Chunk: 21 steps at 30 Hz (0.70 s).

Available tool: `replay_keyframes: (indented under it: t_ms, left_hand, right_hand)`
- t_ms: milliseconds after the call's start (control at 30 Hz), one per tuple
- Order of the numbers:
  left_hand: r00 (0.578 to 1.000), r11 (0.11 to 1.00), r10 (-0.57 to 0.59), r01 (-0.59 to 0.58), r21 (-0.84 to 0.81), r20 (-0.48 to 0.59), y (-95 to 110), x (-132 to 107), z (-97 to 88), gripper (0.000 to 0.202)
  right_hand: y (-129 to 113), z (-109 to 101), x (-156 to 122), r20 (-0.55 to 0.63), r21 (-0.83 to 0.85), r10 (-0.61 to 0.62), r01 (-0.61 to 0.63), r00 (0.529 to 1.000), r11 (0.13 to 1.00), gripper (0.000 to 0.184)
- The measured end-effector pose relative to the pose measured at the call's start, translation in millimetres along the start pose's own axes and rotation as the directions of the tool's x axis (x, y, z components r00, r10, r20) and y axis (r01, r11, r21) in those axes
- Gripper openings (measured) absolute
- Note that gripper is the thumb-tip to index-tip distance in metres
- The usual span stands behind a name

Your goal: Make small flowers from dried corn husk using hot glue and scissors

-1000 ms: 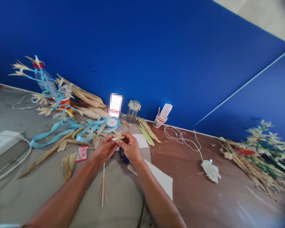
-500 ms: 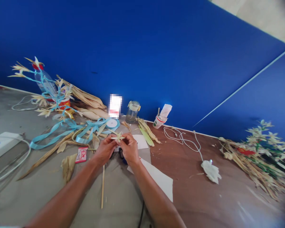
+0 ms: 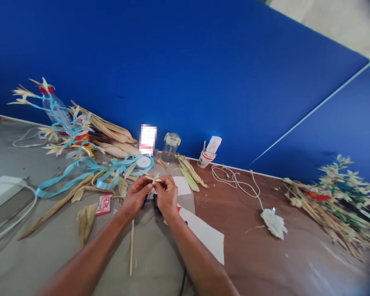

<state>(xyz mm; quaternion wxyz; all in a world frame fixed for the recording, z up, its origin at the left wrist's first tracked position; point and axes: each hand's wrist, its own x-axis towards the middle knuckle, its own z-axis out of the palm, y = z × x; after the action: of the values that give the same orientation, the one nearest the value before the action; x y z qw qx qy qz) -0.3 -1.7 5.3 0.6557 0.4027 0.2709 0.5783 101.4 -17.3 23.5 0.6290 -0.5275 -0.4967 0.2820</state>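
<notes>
Between my two hands is a small pale flower [image 3: 155, 178] with pointed petals, like dried corn husk. My left hand [image 3: 137, 195] pinches it from the left, thumb and fingertips closed. From the right, the thumb and fingers of my right hand [image 3: 167, 195] are closed on its base. The lower part of the flower is hidden by my fingers. Beneath the hands lies a dark object I cannot make out, partly covered. A thin wooden stick [image 3: 131, 248] rests on the table below my left wrist. White paper [image 3: 208, 236] lies beside my right forearm.
A roll of blue ribbon [image 3: 144, 162] and dried husks [image 3: 111, 128] lie behind my hands. Husk flowers on blue stems [image 3: 54, 111] stand at left near a power strip [image 3: 6, 191]. A lidded jar [image 3: 170, 147], a paper cup [image 3: 206, 158] and a white cable [image 3: 246, 188] are along the wall.
Both hands keep hold of the flower. My fingers have shifted slightly around its base, and the flower is turned a little. The camera view has moved slightly.
</notes>
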Motion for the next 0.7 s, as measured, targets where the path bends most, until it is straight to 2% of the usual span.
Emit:
replay_keyframes:
  t_ms: [200,300,367,433,500,600,700]
  left_hand:
    - [0.998,0.995,-0.054,0.051,-0.084,-0.045,1,1,4.7,0.018]
    - [0.996,0.986,-0.085,0.078,-0.149,-0.041,2,1,5.1,0.015]
    - [0.995,0.981,-0.091,0.084,-0.172,-0.036,2,2,4.1,0.014]
    - [0.995,0.978,-0.096,0.088,-0.188,-0.036,4,2,2.7,0.012]
    - [0.995,0.977,-0.089,0.08,-0.199,-0.038,6,3,1.6,0.011]
    - [0.997,0.981,-0.07,0.064,-0.184,-0.027,7,4,0.8,0.013]
    - [0.998,0.99,-0.06,0.062,-0.13,0.017,4,4,0.5,0.015]
  right_hand:
    - [1,0,-2,0.026,-0.214,-0.095,0.098,0.995,0.972,0.006]
    - [1,-3,1,0.066,-0.244,-0.1,0.113,0.993,0.963,0.006]
    - [0,-8,4,0.143,-0.21,-0.075,0.104,0.987,0.972,0.005]
    - [-2,-14,10,0.249,-0.121,-0.001,0.032,0.969,0.992,0.006]
    - [-4,-22,16,0.321,0.008,0.124,-0.134,0.939,0.991,0.009]
    - [-10,-30,23,0.34,0.189,0.275,-0.352,0.899,0.917,0.015]
    - [-18,-33,24,0.348,0.252,0.298,-0.395,0.889,0.883,0.024]
